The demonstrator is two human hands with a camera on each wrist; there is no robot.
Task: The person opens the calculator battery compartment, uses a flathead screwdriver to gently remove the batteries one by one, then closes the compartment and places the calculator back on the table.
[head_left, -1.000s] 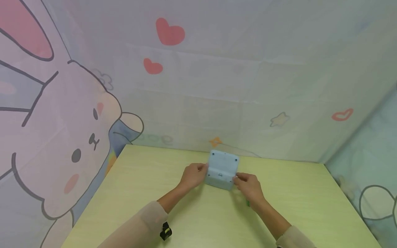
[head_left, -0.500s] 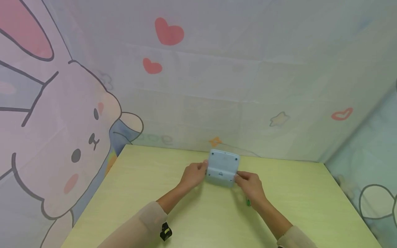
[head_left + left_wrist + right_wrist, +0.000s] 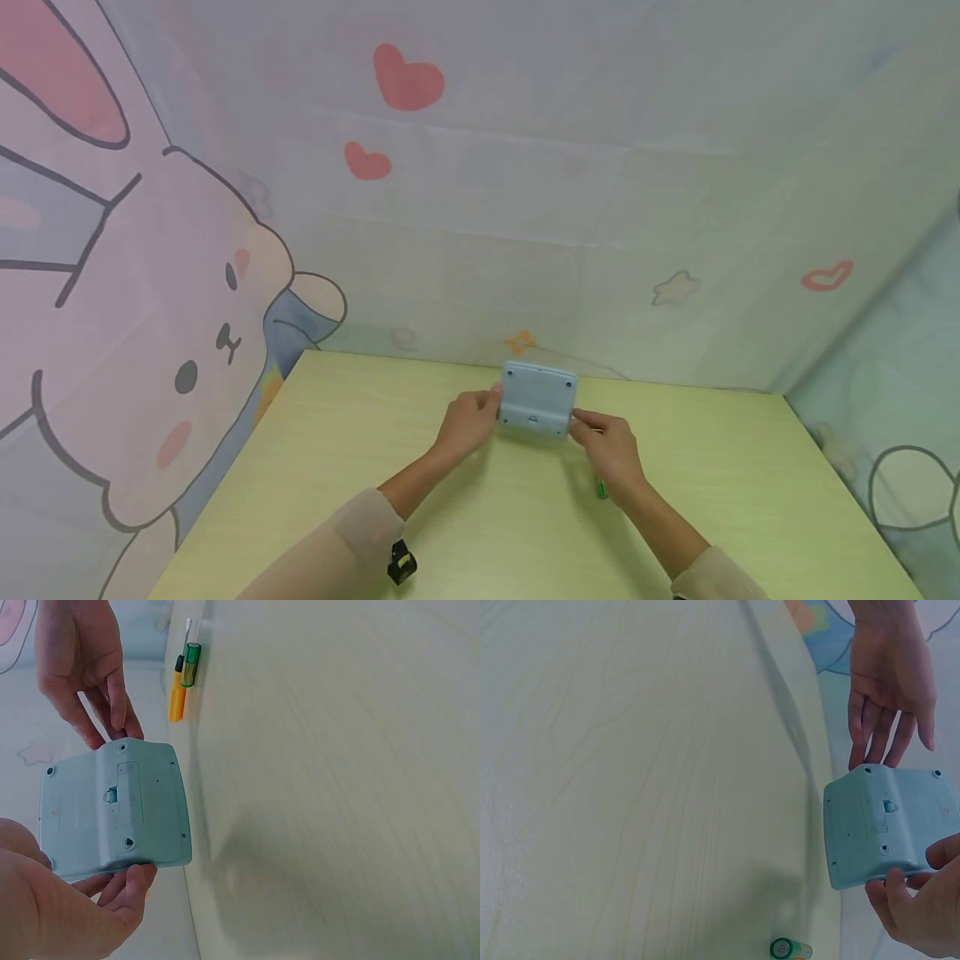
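A light blue calculator [image 3: 536, 400] is held up over the far part of the table, its stepped underside turned toward the head camera. Small screw holes and a battery cover with a latch [image 3: 112, 795] show on that side; its front is hidden. My left hand [image 3: 467, 425] grips one side edge, and my right hand [image 3: 609, 450] pinches the opposite edge. In the right wrist view the left hand's fingers [image 3: 881, 731] reach behind the case. Close to the right hand, a green battery [image 3: 191, 664] lies beside a screwdriver with an orange handle [image 3: 177, 697].
The pale yellow-green table [image 3: 480, 517] ends at a cloth backdrop [image 3: 525, 208] printed with a rabbit and hearts. A small black object with a yellow mark [image 3: 402, 562] lies by the left sleeve.
The calculator has tilted, its lower edge rising so the lower part looks shorter. It has shifted very slightly left. Both hands keep hold of its sides.
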